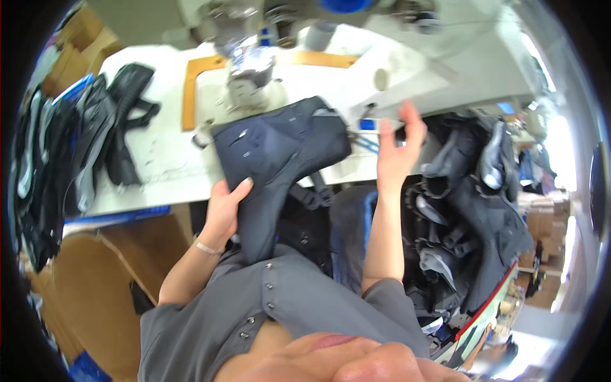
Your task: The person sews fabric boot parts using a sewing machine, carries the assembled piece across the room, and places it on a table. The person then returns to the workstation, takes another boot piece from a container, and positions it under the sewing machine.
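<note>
A dark grey padded fabric piece [261,143] lies partly on the white worktable, its narrower end hanging down to my lap. My left hand [224,210] grips its near left edge, thumb on top. A black strap with a buckle [315,191] dangles from the underside. To the right of the fabric, my right hand [401,149] is raised above the table edge, thumb and fingers apart and slightly blurred, with nothing visible in it. Just beyond the fabric stands a sewing machine [248,83], its head near the far edge of the piece.
Dark fabric pieces with straps [114,127] drape over the table's left end. A large heap of similar dark pieces [458,216] lies at my right. An orange-yellow strip [189,95] borders the machine area. Small blue items [367,125] rest near my right hand. Brown cardboard [95,286] stands at lower left.
</note>
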### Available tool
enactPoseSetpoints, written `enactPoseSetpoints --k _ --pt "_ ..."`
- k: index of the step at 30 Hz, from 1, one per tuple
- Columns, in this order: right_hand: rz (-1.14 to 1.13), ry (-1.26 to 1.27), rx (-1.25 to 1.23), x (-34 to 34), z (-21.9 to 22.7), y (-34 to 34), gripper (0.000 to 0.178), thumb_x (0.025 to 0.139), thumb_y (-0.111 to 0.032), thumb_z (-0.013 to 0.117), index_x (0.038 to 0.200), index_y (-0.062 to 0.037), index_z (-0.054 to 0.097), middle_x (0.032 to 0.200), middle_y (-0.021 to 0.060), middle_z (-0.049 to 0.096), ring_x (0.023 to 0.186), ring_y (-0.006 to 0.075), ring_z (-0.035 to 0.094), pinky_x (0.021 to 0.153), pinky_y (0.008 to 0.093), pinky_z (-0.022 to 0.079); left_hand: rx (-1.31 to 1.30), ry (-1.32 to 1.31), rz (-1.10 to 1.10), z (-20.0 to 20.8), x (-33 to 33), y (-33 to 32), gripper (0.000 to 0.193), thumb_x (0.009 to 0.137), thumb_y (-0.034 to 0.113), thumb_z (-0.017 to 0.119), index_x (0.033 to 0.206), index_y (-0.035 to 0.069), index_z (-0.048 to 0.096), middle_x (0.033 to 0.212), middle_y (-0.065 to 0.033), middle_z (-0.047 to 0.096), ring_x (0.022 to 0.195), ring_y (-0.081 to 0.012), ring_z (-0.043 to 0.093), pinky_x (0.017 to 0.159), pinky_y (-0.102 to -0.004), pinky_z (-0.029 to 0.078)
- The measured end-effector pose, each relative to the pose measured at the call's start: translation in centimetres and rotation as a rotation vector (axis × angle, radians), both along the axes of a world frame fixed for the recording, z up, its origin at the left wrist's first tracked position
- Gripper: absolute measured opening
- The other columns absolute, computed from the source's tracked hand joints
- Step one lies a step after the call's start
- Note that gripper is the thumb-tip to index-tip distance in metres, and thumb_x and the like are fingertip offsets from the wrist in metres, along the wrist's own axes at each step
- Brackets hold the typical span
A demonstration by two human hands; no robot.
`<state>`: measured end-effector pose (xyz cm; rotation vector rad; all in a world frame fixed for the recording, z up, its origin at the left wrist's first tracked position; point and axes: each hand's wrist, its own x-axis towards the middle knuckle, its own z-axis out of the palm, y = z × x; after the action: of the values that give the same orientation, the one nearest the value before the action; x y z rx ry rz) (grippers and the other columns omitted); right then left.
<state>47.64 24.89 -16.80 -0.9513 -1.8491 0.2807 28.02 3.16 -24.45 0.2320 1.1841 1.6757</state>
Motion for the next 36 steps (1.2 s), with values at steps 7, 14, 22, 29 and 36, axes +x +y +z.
enactPoseSetpoints --k 7,14,22,29,36 --pt "-0.210 0.870 0.207 11.7 11.5 17.0 0.033 0.097 -0.018 0.045 0.124 0.0003 0.046 0.120 0.0094 0.053 0.112 0.0193 0.049 0.096 0.0353 0.039 0.141 0.016 -0.098 -0.1 -0.2 -1.4 0.025 0.091 0.010 0.060 0.112 -0.003 0.059 0.105 -0.0106 0.066 0.090 -0.0182 0.065 0.081 -0.0317 0.054" --pt "0.299 0.909 -0.355 22.1 14.2 26.0 0.053 0.092 -0.050 0.051 0.126 -0.0098 0.054 0.128 0.0047 0.056 0.115 0.0214 0.053 0.098 0.0427 0.040 0.095 -0.042 -0.248 2.3 -1.6 -0.6 0.026 0.089 0.009 0.062 0.110 -0.005 0.059 0.102 -0.0094 0.066 0.085 -0.0157 0.065 0.078 -0.0305 0.054" --pt "-0.213 0.842 0.118 22.0 20.5 24.6 0.034 0.092 -0.029 0.060 0.112 -0.0010 0.059 0.109 0.0100 0.063 0.093 0.0191 0.059 0.083 0.0292 0.046 0.191 0.031 -0.536 5.0 -4.3 0.8 0.023 0.089 0.009 0.063 0.108 -0.003 0.063 0.099 -0.0072 0.068 0.085 -0.0129 0.064 0.076 -0.0275 0.054" --pt "0.842 -0.567 0.034 -2.5 11.2 -3.2 0.066 0.077 -0.049 0.068 0.124 -0.0047 0.055 0.128 0.0114 0.055 0.123 0.0315 0.048 0.103 0.0415 0.035 0.090 0.398 -0.899 9.5 -7.2 2.6 0.024 0.086 0.016 0.068 0.101 -0.002 0.066 0.087 -0.0021 0.067 0.073 -0.0057 0.059 0.065 -0.0228 0.049" --pt "1.418 -0.798 -0.814 -10.6 8.2 1.0 0.046 0.083 -0.030 0.067 0.119 -0.0015 0.061 0.094 0.0080 0.068 0.088 0.0156 0.063 0.083 0.0290 0.047 0.210 0.751 -1.245 9.0 -8.0 5.4 0.022 0.087 0.016 0.066 0.098 -0.003 0.065 0.083 -0.0013 0.067 0.070 -0.0058 0.058 0.065 -0.0249 0.048"
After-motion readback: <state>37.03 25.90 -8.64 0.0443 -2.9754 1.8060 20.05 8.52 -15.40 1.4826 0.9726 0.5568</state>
